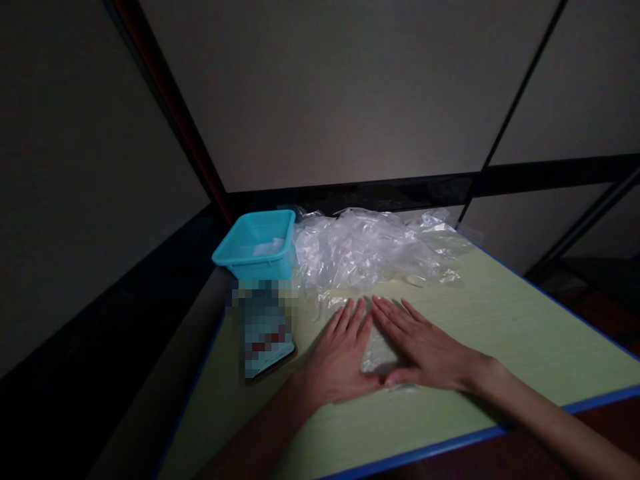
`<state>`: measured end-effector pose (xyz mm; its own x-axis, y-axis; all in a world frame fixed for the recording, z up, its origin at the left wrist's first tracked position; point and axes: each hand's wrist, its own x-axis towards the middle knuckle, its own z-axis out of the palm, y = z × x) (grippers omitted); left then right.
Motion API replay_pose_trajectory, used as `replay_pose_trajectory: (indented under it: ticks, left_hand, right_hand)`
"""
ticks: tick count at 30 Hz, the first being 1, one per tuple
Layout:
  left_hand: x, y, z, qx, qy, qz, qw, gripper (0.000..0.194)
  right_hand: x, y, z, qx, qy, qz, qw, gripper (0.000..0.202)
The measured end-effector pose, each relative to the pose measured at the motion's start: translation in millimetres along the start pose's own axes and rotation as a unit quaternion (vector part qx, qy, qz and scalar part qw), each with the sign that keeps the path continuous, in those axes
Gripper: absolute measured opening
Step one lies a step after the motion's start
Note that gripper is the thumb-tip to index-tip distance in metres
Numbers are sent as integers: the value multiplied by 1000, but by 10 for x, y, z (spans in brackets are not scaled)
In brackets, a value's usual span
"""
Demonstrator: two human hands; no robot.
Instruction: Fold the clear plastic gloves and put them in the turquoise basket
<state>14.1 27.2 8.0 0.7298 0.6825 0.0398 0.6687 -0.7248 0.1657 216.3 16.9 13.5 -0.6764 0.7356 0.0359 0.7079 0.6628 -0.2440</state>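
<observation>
My left hand (343, 357) lies flat with its fingers stretched out, pressing on a clear plastic bag (379, 350) spread on the table. Beside it, my right hand (425, 347) is also flat and open on the same bag, thumb tip meeting the left thumb. Between the two hands a patch of the crinkled plastic shows; the rest of it is under the palms. Just beyond the fingertips sits a loose heap of clear plastic bags (370, 247).
A turquoise plastic basket (257, 267) with something whitish inside stands at the back left. In front of it lies a phone-like device (273, 360), mostly blurred out. The pale table (510, 333) has a blue edge and stands against a panelled wall (350, 100).
</observation>
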Motion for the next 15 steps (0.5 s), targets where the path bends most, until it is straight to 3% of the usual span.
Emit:
replay_pose_trajectory:
  ticks: [5, 11, 15]
  left_hand:
    - [-5, -3, 28, -2, 17, 6, 1000, 92]
    - [0, 8, 16, -7, 1, -7, 1000, 97]
    - [-10, 6, 15, -10, -7, -13, 1000, 98]
  right_hand:
    - [40, 30, 21, 23, -48, -5, 999, 104]
    - [7, 138, 106, 7, -20, -18, 1000, 106]
    - [10, 126, 90, 11, -41, -14, 999, 110]
